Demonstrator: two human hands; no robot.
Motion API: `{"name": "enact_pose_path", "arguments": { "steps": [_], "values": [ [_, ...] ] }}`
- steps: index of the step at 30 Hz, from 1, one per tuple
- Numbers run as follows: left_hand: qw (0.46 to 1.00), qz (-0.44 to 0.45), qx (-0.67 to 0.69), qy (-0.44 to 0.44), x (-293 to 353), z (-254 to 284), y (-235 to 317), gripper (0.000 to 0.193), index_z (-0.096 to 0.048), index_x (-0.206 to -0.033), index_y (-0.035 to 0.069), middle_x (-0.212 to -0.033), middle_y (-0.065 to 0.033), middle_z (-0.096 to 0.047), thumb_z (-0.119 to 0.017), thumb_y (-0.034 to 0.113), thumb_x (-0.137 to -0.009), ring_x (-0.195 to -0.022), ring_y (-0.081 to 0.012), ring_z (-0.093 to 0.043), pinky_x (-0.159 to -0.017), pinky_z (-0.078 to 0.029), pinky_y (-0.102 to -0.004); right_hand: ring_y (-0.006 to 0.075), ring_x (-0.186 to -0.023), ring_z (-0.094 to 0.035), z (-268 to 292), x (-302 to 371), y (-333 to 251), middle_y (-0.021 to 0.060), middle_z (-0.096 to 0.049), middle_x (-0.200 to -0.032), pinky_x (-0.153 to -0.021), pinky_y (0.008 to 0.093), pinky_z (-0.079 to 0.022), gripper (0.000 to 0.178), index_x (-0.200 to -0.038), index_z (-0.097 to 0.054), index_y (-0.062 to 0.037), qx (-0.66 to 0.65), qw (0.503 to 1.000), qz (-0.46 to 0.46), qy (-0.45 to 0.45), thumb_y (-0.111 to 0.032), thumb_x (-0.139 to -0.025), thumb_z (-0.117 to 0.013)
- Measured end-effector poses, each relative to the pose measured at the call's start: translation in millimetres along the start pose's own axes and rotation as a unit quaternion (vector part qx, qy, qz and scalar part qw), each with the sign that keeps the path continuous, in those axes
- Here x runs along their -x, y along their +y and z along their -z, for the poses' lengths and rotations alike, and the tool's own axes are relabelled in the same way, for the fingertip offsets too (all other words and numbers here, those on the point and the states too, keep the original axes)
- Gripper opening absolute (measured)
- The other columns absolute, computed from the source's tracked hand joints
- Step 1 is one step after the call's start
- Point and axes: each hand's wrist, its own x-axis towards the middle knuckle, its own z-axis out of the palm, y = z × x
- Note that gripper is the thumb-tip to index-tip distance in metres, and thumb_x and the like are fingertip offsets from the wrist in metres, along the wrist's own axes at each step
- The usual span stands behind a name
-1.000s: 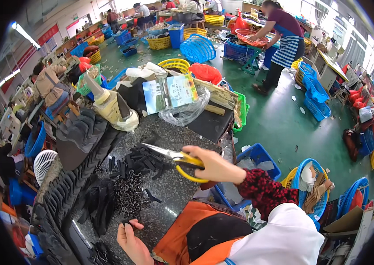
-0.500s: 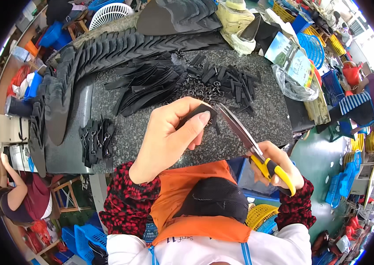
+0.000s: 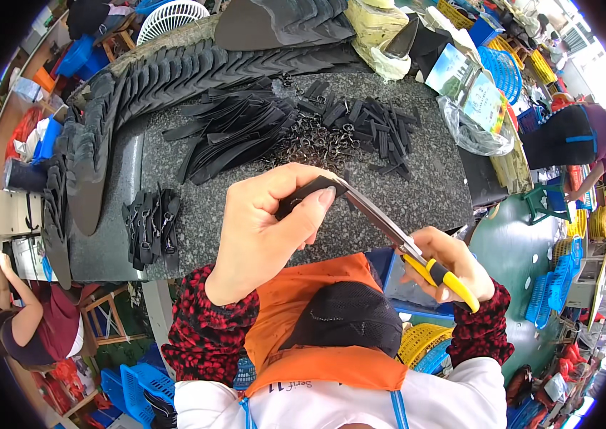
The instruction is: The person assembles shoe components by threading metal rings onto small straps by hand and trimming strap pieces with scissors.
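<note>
My left hand point(image 3: 267, 227) pinches a short black strap point(image 3: 304, 196) between thumb and fingers above the speckled stone tabletop. My right hand point(image 3: 449, 263) is wrapped round the handles of yellow-and-black scissors point(image 3: 388, 227). The scissors' blades reach up to the strap's end beside my left fingertips and look almost closed. Beyond my hands lie a heap of metal snap hooks point(image 3: 324, 143), a pile of long black strips point(image 3: 242, 139) and short black straps point(image 3: 381, 129). To the left rests a row of black straps with metal hooks point(image 3: 151, 225).
Overlapping dark curved pieces point(image 3: 174, 75) line the table's far and left edges. A clear plastic bag point(image 3: 476, 132) sits at the far right, by a wrapped yellowish bundle point(image 3: 378, 32). One person point(image 3: 567, 136) bends over at right; another person point(image 3: 49, 314) works at left.
The scissor blades have come together and moved left onto the strap's end. My left hand has shifted slightly left. The person at right has risen from a seated pose.
</note>
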Motion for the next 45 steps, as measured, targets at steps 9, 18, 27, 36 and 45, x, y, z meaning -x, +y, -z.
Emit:
{"name": "enact_pose_path", "arguments": {
  "steps": [9, 18, 27, 36, 45],
  "values": [
    [0.999, -0.017, 0.003, -0.03, 0.2, 4.8, -3.8, 0.015, -0.066, -0.102, -0.002, -0.069, 0.0041, -0.056, -0.059, 0.006, -0.092, -0.056, 0.0003, -0.047, -0.047, -0.036, -0.0168, 0.0157, -0.109, -0.053, 12.9, 3.1, 7.1, 0.0117, -0.055, -0.123, -0.096, 0.0326, -0.041, 0.086, -0.134, -0.039, 0.0029, 0.007, 0.999, 0.01, -0.053, -0.033, -0.071, -0.084],
    [1.0, 0.026, 0.009, -0.004, 1.2, -5.6, -10.4, 0.014, -0.063, -0.093, -0.005, -0.071, -0.0053, -0.06, -0.052, 0.002, -0.09, -0.051, -0.0055, -0.05, -0.053, -0.04, -0.02, 0.0101, -0.096, -0.056, 6.7, 6.4, 6.0, 0.0068, -0.061, -0.109, -0.083, 0.0287, -0.047, 0.055, -0.125, -0.05, 0.0009, 0.021, 0.999, 0.004, 0.038, -0.013, -0.078, -0.075],
    [0.927, -0.165, -0.319, 0.11, 4.0, 21.6, -48.8, 0.009, -0.068, -0.09, 0.001, -0.077, -0.0004, -0.054, -0.069, 0.0, -0.081, -0.067, -0.0081, -0.047, -0.067, -0.039, -0.0215, 0.0358, -0.099, -0.06, 65.7, -26.7, 52.5, 0.0164, -0.061, -0.106, -0.081, 0.0423, -0.049, 0.046, -0.122, -0.051, -0.0084, 0.517, 0.733, 0.073, 0.435, -0.019, -0.08, -0.067],
    [0.984, 0.034, 0.073, 0.158, 18.1, 44.9, -78.1, 0.008, -0.055, -0.09, 0.0, -0.086, -0.0068, -0.059, -0.06, -0.005, -0.086, -0.066, -0.0145, -0.064, -0.059, -0.054, -0.025, 0.0323, -0.096, -0.056, 82.5, -50.1, 58.6, 0.0133, -0.058, -0.104, -0.083, 0.0411, -0.045, 0.034, -0.113, -0.058, -0.006, 0.632, 0.633, 0.101, 0.436, -0.015, -0.081, -0.066],
    [0.955, 0.131, 0.257, 0.074, 28.9, -2.4, -84.5, 0.024, -0.051, -0.111, -0.002, -0.106, -0.0148, -0.06, -0.05, -0.01, -0.088, -0.088, -0.027, -0.069, -0.078, -0.06, -0.033, 0.0149, -0.061, -0.056, -31.2, -70.9, 57.8, 0.0058, -0.059, -0.076, -0.06, 0.0301, -0.049, 0.03, -0.114, -0.059, 0.0022, 0.081, 0.992, 0.09, 0.044, -0.022, -0.097, -0.052]
  ]
}}
